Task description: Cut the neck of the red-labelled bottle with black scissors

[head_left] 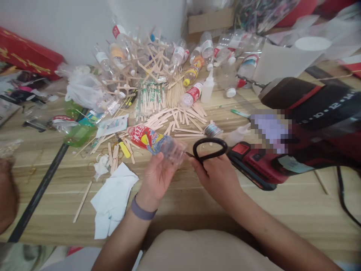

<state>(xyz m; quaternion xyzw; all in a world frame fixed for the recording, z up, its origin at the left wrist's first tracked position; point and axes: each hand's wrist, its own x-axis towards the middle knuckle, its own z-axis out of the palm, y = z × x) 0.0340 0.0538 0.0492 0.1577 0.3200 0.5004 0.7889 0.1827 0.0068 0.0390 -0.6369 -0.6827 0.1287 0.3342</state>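
Note:
My left hand (159, 175) is closed around the lower part of a clear plastic bottle (153, 140) with a red, yellow and blue label. The bottle lies tilted, its base end toward my right hand. Black-handled scissors (210, 140) are in my right hand (216, 173), the fingers wrapped at the handle loops. The blades are mostly hidden, and their tip meets or lies very near the bottle's base end; I cannot tell which. Beyond the bottle, wooden craft sticks (180, 117) spread over the table. A small round tin or spool (213, 130) lies just past the scissors.
A red and black cordless drill (299, 98) with a bit looms at the right. Several empty bottles (207, 45) crowd the back, beside a white squeeze bottle (208, 88). White paper sheets (114, 199) and a yellow-handled tool (124, 148) lie at left. Another person's arm (7, 195) shows at the left edge.

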